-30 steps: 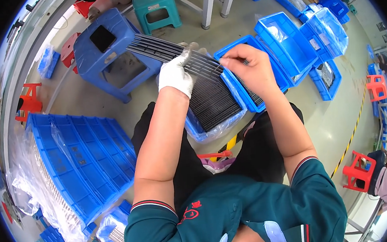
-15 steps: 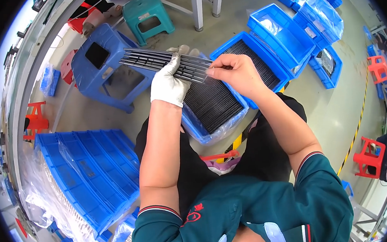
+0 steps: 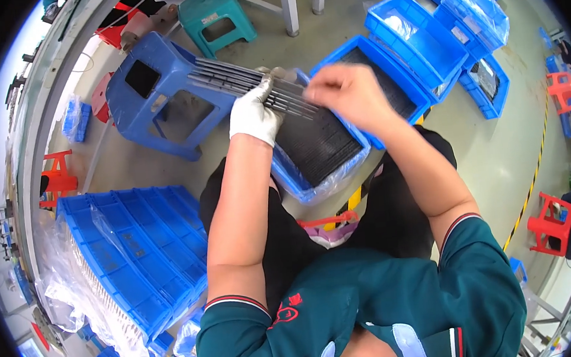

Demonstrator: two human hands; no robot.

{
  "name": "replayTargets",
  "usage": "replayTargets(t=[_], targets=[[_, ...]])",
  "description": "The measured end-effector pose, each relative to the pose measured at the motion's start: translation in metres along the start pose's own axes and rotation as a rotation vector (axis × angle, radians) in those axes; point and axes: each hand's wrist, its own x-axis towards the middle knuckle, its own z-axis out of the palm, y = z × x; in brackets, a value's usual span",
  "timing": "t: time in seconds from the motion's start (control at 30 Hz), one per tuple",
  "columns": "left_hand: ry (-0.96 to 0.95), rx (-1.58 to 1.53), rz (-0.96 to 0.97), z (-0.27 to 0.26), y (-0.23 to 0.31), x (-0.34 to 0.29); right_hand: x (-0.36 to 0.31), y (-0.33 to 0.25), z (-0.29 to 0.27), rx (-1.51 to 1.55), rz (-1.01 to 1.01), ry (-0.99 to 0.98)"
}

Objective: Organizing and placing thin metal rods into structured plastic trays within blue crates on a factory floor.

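Note:
My left hand, in a white glove, is closed around a fanned bundle of thin dark metal rods. The rods slant from upper left to lower right, above a blue crate lined with clear plastic. Similar dark rods lie packed side by side in that crate. My bare right hand is beside the bundle's right ends, with thumb and fingers drawn together. Motion blurs the fingertips, so whatever they pinch cannot be made out.
Another blue crate of dark rods stands just right, with a blue bin beyond it. A blue stool and a green stool are at the far left. Large blue crates stand stacked at my left. A red stool is farther right.
The bundle and my left hand have shifted slightly right. My right hand has moved up a little at the rod ends, and its fingers are now blurred.

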Motion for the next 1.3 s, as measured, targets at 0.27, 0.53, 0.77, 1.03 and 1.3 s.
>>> replayTargets(t=[0.27, 0.53, 0.77, 1.03, 1.3], targets=[[0.069, 0.517, -0.337, -0.078, -0.046, 0.041, 0.003, 0.019, -0.05, 0.065, 0.062, 0.194], [0.16, 1.412, -0.713, -0.231, -0.178, 0.063, -0.03, 0.017, -0.078, -0.058, 0.053, 0.254], [0.205, 2.199, -0.681, -0.199, -0.22, 0.049, -0.044, 0.023, -0.099, -0.133, 0.025, 0.307], [0.167, 2.51, -0.087, -0.19, -0.242, 0.053, -0.042, 0.014, -0.1, -0.29, -0.059, 0.293], [0.118, 2.443, 0.372, -0.199, -0.236, 0.035, -0.044, 0.019, -0.098, -0.325, -0.04, 0.309]])
